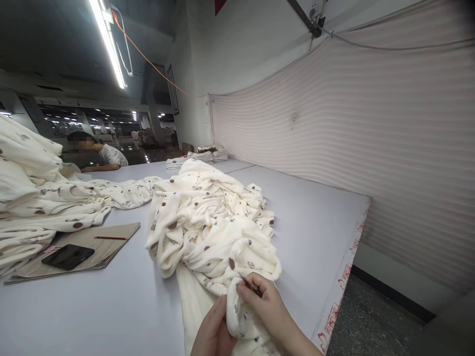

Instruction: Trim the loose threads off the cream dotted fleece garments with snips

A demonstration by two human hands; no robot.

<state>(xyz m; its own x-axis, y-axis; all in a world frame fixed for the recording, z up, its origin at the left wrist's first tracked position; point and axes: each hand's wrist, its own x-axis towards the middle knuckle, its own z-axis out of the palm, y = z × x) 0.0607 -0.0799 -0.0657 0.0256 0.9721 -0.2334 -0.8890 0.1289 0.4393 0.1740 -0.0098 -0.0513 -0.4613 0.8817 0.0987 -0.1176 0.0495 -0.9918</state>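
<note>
A heap of soft cream fabric (218, 222) with brown spots and small dark prints lies bunched on the table before me. My left hand (215, 326) is closed on a fold at its near end, thumb on top. My right hand (269, 306) is closed around a small, thin, dark pointed tool (253, 286), whose tip is close to that same fold. Most of the tool is hidden by my fingers, so its exact kind is unclear. Part of the cloth hangs toward me between my hands.
The pale table (308, 222) has a red-printed right edge. At left, a phone (69, 256) and a pencil (110, 238) lie on brown paper sheets (126, 231), beside more piled cream fabric (25, 183). Folded stacks (202, 156) stand at the back. A person (111, 155) leans at the far left.
</note>
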